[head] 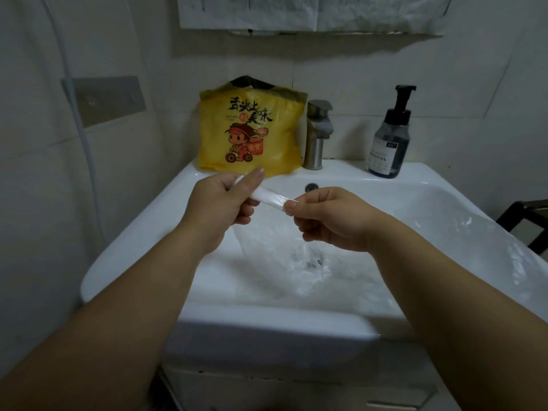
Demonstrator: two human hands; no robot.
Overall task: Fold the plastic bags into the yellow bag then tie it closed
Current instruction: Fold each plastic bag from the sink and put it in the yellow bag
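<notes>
step: early, it seems | left hand (221,200), right hand (329,218): fingers pinch 1 clear bag (271,198), middle | yellow bag (249,134), upper middle | left: stuffing, tying

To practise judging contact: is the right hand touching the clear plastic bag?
Touching. The head view shows the right hand pinching the rolled edge of the clear plastic bag between thumb and finger.

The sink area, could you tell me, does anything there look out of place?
Yes: a clear plastic bag sprawls crumpled through the sink basin, covering the drain and spilling over its right rim. The yellow bag stands upright beside the faucet.
</notes>
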